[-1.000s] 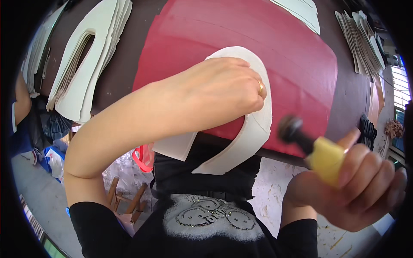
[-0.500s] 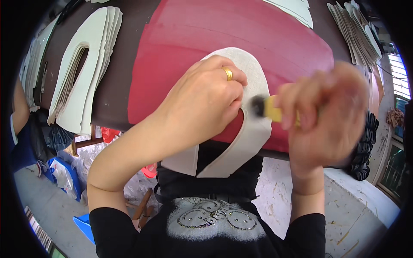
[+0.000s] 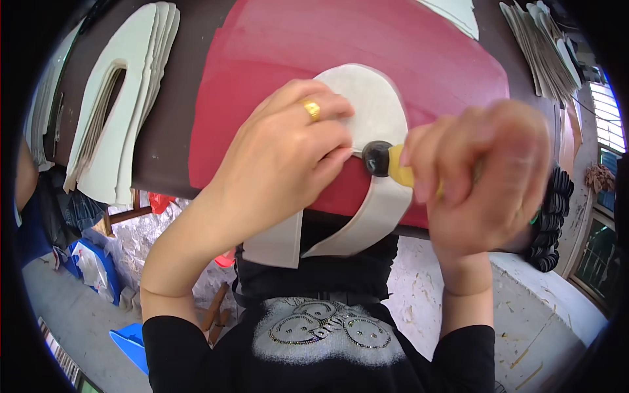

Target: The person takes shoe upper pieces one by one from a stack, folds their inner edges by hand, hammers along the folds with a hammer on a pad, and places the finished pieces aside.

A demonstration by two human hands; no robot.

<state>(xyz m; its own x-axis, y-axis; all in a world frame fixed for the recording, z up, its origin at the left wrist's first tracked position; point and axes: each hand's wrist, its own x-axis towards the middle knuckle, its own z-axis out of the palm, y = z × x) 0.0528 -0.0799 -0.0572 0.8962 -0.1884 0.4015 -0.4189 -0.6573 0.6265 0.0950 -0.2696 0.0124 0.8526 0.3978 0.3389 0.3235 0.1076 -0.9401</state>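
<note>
A white U-shaped piece, like a shoe upper [image 3: 375,108], lies with its rounded end on a red mat and its two strips reaching toward me. My left hand [image 3: 288,147], with a gold ring, covers part of its left side. Its curled fingers pinch the piece near the inner curve. My right hand [image 3: 481,177], slightly blurred, is closed round the yellow handle of a hand tool with a round black head [image 3: 377,158]. That head rests on or just above the upper beside the inner edge, right of my left fingertips. Most of the handle is hidden in my fist.
The red mat [image 3: 262,59] covers the middle of a dark brown table [image 3: 167,147]. Stacked white U-shaped pieces [image 3: 134,98] stand at the left. More stacked pieces [image 3: 537,52] lie far right, with bundled black items [image 3: 550,226] below. Part of another person's arm [image 3: 26,173] shows at the left edge.
The black tool head has moved left and slightly down to the inner edge of the upper. My left hand has shifted left, uncovering more of the rounded end.
</note>
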